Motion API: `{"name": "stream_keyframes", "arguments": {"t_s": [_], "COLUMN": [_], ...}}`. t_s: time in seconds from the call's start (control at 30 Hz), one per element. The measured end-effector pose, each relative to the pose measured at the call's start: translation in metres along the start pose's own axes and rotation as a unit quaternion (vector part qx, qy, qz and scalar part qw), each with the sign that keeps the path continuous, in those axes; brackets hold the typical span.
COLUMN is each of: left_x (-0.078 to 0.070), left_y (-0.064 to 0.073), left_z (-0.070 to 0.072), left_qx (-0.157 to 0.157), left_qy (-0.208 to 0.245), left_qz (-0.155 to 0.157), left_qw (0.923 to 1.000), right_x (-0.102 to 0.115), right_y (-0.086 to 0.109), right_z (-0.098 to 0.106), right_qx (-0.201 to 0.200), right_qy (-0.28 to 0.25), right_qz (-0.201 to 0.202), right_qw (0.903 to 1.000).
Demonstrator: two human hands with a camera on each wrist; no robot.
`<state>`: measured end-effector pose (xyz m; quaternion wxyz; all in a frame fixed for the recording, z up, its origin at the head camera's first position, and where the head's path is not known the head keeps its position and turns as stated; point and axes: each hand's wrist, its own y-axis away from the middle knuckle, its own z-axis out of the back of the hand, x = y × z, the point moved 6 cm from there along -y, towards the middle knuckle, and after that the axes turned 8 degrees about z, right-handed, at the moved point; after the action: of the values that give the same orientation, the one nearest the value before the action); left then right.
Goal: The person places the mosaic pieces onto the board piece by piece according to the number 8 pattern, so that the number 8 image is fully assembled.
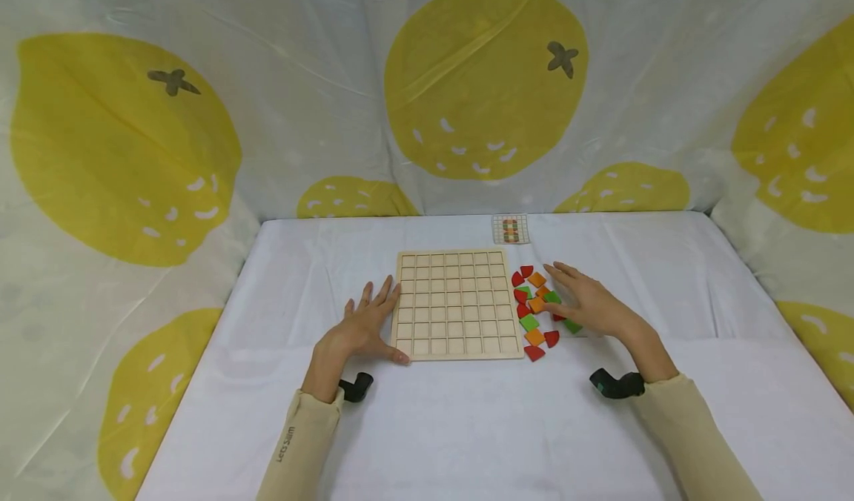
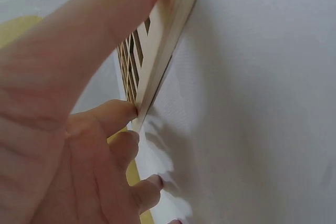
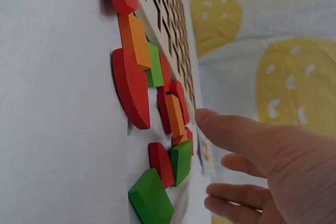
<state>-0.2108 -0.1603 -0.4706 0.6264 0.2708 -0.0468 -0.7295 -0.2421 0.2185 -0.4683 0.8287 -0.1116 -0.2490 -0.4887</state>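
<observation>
A pale wooden grid board (image 1: pixel 455 304) lies flat on the white cloth. My left hand (image 1: pixel 358 330) is spread along its left side, the thumb at the near left corner and the index fingertip touching the edge, as the left wrist view confirms. Just right of the board is a loose cluster of small pieces: red quarter-round pieces (image 3: pixel 130 88), orange squares (image 1: pixel 534 337) and green squares (image 3: pixel 151 196). Above the right part of this cluster my right hand (image 1: pixel 590 302) hovers with fingers extended and nothing held. It hides some pieces from the head view.
Behind the board lies a small card (image 1: pixel 510 230) printed with a coloured pattern on a grid. A lemon-print cloth (image 1: pixel 320 115) hangs behind and at both sides of the table (image 1: pixel 467 427). Black wrist devices (image 1: pixel 617 384) sit by both sleeves.
</observation>
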Motion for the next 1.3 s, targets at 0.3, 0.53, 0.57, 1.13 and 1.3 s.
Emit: {"name": "stream_keyframes", "arguments": {"t_s": [0.3, 0.53, 0.57, 1.13, 1.3], "left_x": [0.001, 0.000, 0.000, 0.000, -0.001], "left_y": [-0.001, -0.001, -0.001, -0.003, -0.002], "left_z": [-0.002, -0.002, -0.002, -0.001, -0.001], "left_qx": [0.003, 0.002, 0.003, 0.006, 0.009], "left_qy": [0.001, -0.001, 0.000, 0.004, 0.004], "left_qz": [0.002, 0.001, 0.002, -0.002, -0.002], "left_qw": [1.0000, 1.0000, 1.0000, 1.0000, 1.0000], "right_x": [-0.003, -0.008, -0.009, -0.011, -0.007], "right_y": [0.002, 0.002, 0.001, -0.023, -0.036], "right_z": [0.008, 0.008, 0.007, -0.002, -0.001], "right_qx": [-0.045, -0.053, -0.056, -0.114, -0.128], "right_qy": [0.009, -0.008, -0.010, 0.007, 0.015], "right_qz": [0.015, 0.000, 0.000, -0.054, -0.066], "right_qw": [0.9988, 0.9986, 0.9984, 0.9920, 0.9895]}}
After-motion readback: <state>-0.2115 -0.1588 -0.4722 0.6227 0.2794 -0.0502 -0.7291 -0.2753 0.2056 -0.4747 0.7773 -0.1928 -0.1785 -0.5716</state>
